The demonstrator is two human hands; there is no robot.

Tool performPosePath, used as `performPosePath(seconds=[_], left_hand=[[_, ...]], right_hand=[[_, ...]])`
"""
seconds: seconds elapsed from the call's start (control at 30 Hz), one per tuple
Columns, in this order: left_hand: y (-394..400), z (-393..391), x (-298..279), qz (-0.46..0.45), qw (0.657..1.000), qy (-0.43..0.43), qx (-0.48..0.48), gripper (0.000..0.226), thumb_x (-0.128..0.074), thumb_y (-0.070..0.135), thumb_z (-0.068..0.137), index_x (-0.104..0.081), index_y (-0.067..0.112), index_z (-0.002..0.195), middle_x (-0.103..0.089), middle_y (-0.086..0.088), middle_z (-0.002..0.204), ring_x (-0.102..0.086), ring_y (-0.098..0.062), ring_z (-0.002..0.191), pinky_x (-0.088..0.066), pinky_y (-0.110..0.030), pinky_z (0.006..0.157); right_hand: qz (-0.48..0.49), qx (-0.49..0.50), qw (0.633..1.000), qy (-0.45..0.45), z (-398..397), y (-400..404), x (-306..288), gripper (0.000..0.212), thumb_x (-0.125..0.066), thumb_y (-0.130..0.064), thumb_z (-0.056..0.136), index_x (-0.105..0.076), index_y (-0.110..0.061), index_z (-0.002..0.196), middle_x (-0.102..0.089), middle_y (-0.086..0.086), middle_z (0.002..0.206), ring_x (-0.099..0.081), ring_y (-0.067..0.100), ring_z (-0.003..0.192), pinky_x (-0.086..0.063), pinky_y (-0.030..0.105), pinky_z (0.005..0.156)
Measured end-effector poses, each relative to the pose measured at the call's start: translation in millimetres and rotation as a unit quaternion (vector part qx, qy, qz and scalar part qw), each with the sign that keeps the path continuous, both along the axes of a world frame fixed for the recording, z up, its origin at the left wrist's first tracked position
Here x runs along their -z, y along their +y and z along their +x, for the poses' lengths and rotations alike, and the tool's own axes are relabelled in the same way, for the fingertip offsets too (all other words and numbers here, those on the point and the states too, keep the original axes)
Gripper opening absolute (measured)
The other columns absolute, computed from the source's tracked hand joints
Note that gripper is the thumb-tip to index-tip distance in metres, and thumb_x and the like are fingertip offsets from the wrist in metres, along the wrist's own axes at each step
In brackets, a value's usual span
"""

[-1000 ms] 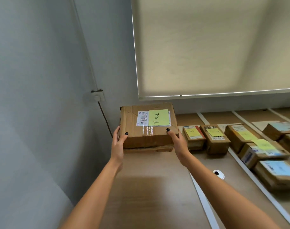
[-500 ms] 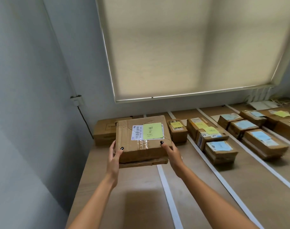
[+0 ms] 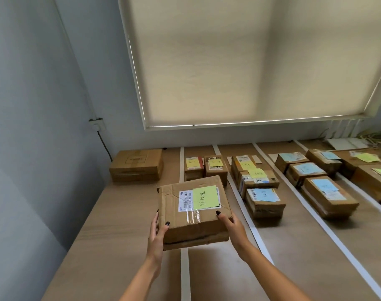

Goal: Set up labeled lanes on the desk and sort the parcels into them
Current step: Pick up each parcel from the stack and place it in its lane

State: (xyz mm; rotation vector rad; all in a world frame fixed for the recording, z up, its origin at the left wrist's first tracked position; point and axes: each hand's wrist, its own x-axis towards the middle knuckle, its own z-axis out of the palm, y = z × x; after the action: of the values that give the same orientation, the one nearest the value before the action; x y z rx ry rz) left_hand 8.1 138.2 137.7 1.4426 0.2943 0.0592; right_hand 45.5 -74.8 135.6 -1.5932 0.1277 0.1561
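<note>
A brown cardboard parcel with a white barcode label and a green sticky note is held above the desk. My left hand grips its left side and my right hand its right side. It hovers over the leftmost white tape line. More white tape lines mark lanes across the desk. Two small parcels with yellow notes sit behind it. Other lanes hold parcels with yellow and blue notes.
A larger plain brown box rests at the back left corner near the wall. A wall socket with a cable is above it. A closed roller blind covers the window. Papers and cables lie at the far right back.
The parcel and both hands have come nearer and lower, and sit further right in the frame. The view has turned left and down, showing more of the desk's left lane.
</note>
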Motion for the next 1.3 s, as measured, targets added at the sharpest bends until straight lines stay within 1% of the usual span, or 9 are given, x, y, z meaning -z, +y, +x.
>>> performPosePath(seconds=[0.13,0.37,0.53,0.6,0.73,0.83,0.97,1.17,1.3], left_hand=[[-20,15,7,0.007,1.0,0.015,0.018,0.053,-0.048,0.024,0.095,-0.026,0.032,0.143,-0.045,0.001,0.131,-0.048,-0.018,0.113,-0.046,-0.022,0.078],[-41,72,28,0.039,0.994,0.066,0.082,0.054,-0.049,0.031,0.095,-0.022,0.033,0.142,-0.044,0.0,0.135,-0.046,-0.016,0.116,-0.045,-0.032,0.093],[-47,140,48,0.065,0.988,0.096,0.105,0.053,-0.051,0.03,0.094,-0.025,0.036,0.14,-0.042,-0.002,0.141,-0.046,-0.024,0.125,-0.041,-0.049,0.105],[-49,170,56,0.062,0.987,0.108,0.106,0.055,-0.051,0.029,0.095,-0.023,0.035,0.143,-0.039,-0.003,0.144,-0.041,-0.025,0.13,-0.037,-0.049,0.108],[-52,226,77,0.066,0.985,0.13,0.095,0.058,-0.051,0.031,0.095,-0.021,0.033,0.145,-0.034,-0.003,0.148,-0.035,-0.025,0.135,-0.033,-0.047,0.111],[-51,258,93,0.065,0.983,0.145,0.093,0.059,-0.05,0.031,0.095,-0.019,0.034,0.145,-0.031,-0.002,0.15,-0.032,-0.026,0.137,-0.031,-0.047,0.112],[-51,285,104,0.066,0.983,0.148,0.084,0.058,-0.048,0.03,0.096,-0.019,0.035,0.146,-0.03,-0.001,0.15,-0.031,-0.026,0.137,-0.031,-0.047,0.112],[-55,288,99,0.079,0.985,0.144,0.059,0.057,-0.048,0.025,0.097,-0.021,0.034,0.145,-0.032,-0.004,0.15,-0.033,-0.027,0.136,-0.032,-0.048,0.112],[-58,277,75,0.111,0.986,0.125,0.03,0.062,-0.054,0.022,0.094,-0.021,0.028,0.147,-0.032,-0.006,0.15,-0.033,-0.027,0.136,-0.033,-0.041,0.108]], right_hand=[[0.003,0.027,0.999,0.021,6,-19,16,0.05,-0.05,-0.034,0.094,-0.034,-0.023,0.14,-0.052,0.001,0.12,-0.051,0.01,0.096,-0.041,0.014,0.064],[0.0,0.064,0.996,0.068,57,-48,40,0.046,-0.051,-0.033,0.094,-0.041,-0.019,0.136,-0.056,0.006,0.118,-0.055,0.018,0.102,-0.046,0.021,0.069],[-0.037,0.082,0.99,0.11,115,-65,70,0.067,-0.06,-0.053,0.08,-0.044,-0.019,0.135,-0.039,0.002,0.135,-0.05,0.023,0.115,-0.048,0.043,0.095],[-0.035,0.069,0.99,0.118,144,-70,81,0.074,-0.061,-0.06,0.074,-0.046,-0.022,0.135,-0.043,0.002,0.135,-0.051,0.023,0.115,-0.047,0.045,0.098],[-0.004,0.055,0.992,0.114,191,-65,83,0.046,-0.057,-0.032,0.09,-0.046,-0.02,0.133,-0.057,0.006,0.126,-0.056,0.019,0.112,-0.048,0.036,0.096],[0.0,0.062,0.992,0.113,221,-61,95,0.046,-0.056,-0.03,0.091,-0.043,-0.024,0.135,-0.057,0.002,0.125,-0.053,0.021,0.117,-0.042,0.044,0.105],[0.007,0.083,0.991,0.102,241,-56,112,0.036,-0.054,-0.029,0.092,-0.043,-0.031,0.127,-0.056,-0.001,0.119,-0.053,0.018,0.111,-0.042,0.041,0.104],[-0.032,0.095,0.99,0.097,246,-57,109,0.058,-0.058,-0.027,0.091,-0.033,-0.019,0.143,-0.048,0.007,0.137,-0.048,0.022,0.122,-0.039,0.041,0.107],[-0.173,0.095,0.979,0.057,243,-63,84,0.079,-0.066,-0.031,0.085,-0.021,-0.02,0.148,-0.031,0.009,0.151,-0.031,0.027,0.138,-0.032,0.045,0.111]])
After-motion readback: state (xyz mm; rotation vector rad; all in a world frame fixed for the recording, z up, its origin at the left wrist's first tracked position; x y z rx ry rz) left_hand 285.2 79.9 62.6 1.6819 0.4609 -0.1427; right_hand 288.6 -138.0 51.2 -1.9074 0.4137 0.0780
